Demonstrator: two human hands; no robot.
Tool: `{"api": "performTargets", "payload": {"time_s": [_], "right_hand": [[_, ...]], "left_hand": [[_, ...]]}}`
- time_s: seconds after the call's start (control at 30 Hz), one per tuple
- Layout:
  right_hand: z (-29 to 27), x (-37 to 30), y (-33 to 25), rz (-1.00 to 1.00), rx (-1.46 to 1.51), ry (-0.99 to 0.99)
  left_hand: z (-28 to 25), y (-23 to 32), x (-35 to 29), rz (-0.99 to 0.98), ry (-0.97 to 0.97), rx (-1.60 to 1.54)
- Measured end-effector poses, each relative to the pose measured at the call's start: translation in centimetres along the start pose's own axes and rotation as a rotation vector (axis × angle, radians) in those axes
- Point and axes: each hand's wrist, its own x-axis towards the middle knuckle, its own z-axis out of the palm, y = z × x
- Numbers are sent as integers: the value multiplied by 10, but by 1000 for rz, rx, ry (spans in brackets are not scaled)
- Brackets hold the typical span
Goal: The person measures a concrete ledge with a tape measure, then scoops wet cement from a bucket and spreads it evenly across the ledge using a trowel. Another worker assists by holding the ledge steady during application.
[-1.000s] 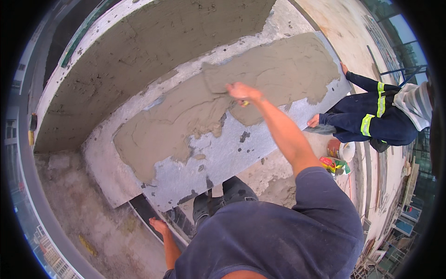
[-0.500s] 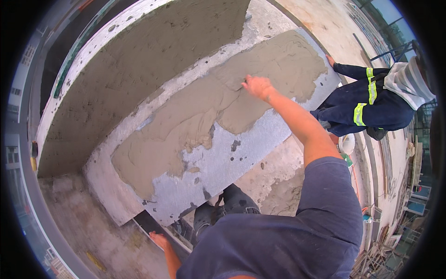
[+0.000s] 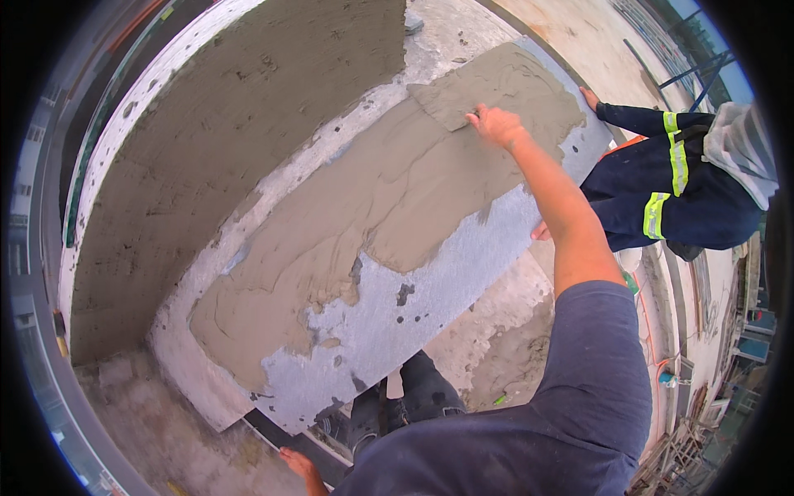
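A wide grey sheet lies slanted across the view, with wet grey mortar spread over much of it. My right hand is closed low over the mortar toward its far right end. It grips a trowel, whose mortar-smeared blade shows a straight edge left of my fingers; its handle is hidden in my hand. Down at the lower left, my left hand has its fingers curled at the pale edge of a long dark board, beside the sheet's near corner.
A mortar-coated upright wall rises along the left. At the right, a co-worker in dark clothes with reflective bands holds the sheet's far end and near edge. A brush-like tool stands at the left rim. Mortar-stained floor shows beyond my legs.
My right hand has moved right and farther away across the mortar with the trowel. A second hand of the co-worker now shows at the sheet's near edge. The whole view has shifted slightly.
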Motion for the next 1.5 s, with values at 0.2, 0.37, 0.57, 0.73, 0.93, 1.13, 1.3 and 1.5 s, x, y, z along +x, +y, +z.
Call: {"api": "performTargets", "payload": {"time_s": [0.2,0.37,0.57,0.73,0.93,1.13,1.3,1.5], "right_hand": [[2,44,64,147,35,13],[11,55,103,488,347,-57],[31,-8,43,296,669,-295],[7,-104,-132,20,716,-439],[38,-225,-219,-194,715,-325],[31,-264,-216,2,897,-498],[41,-304,-364,-27,1082,-670],[57,-326,-547,-272,773,-619]], "left_hand": [[-12,30,5,42,-13,69],[-15,44,12,-45,-79,167],[4,60,47,75,-109,67],[17,89,52,63,-141,59],[13,152,53,21,-37,85],[11,80,71,-56,-106,43],[21,0,51,-199,-171,-81],[20,-107,52,-361,-250,-328]]}}
